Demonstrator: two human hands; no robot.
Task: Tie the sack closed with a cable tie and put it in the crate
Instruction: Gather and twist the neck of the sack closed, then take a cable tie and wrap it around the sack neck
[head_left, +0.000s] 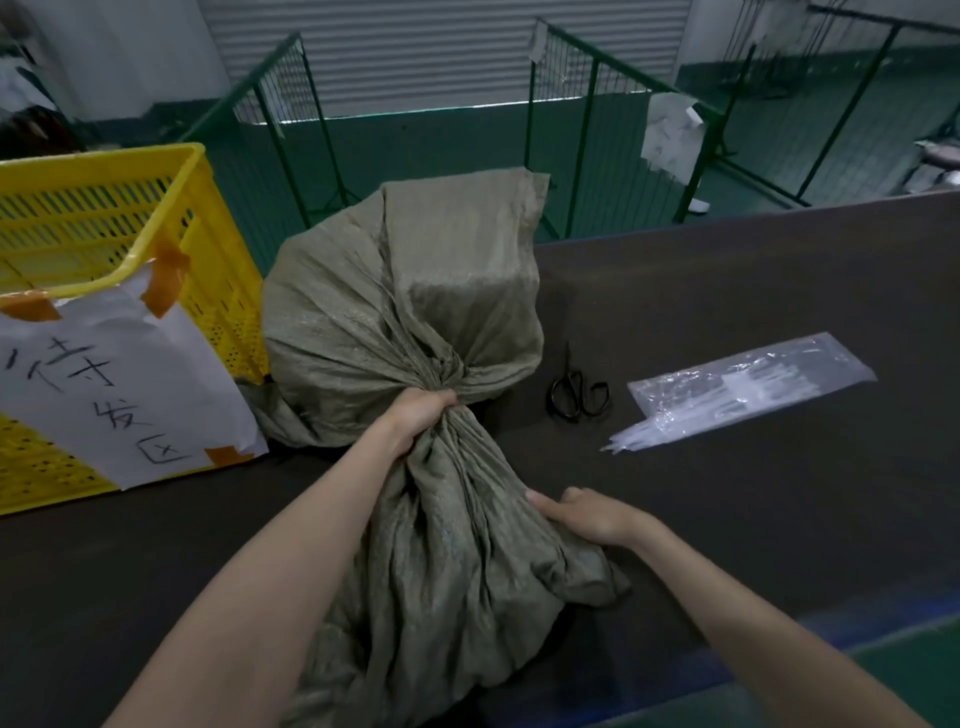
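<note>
A grey-green woven sack (415, 312) lies on the dark table (753, 519), its full body toward the far edge and its loose mouth trailing toward me. My left hand (418, 415) is clenched around the gathered neck of the sack. My right hand (587, 514) rests on the right side of the loose mouth fabric, fingers pressed on it. A clear bag of white cable ties (748, 389) lies to the right, several ties sticking out of its near end. The yellow slatted crate (104, 218) stands at the left, touching the sack.
Black scissors (576, 397) lie between the sack and the cable tie bag. A white paper sign (119, 384) with handwriting is taped to the crate's front. Green wire fences (587, 104) stand beyond the table's far edge.
</note>
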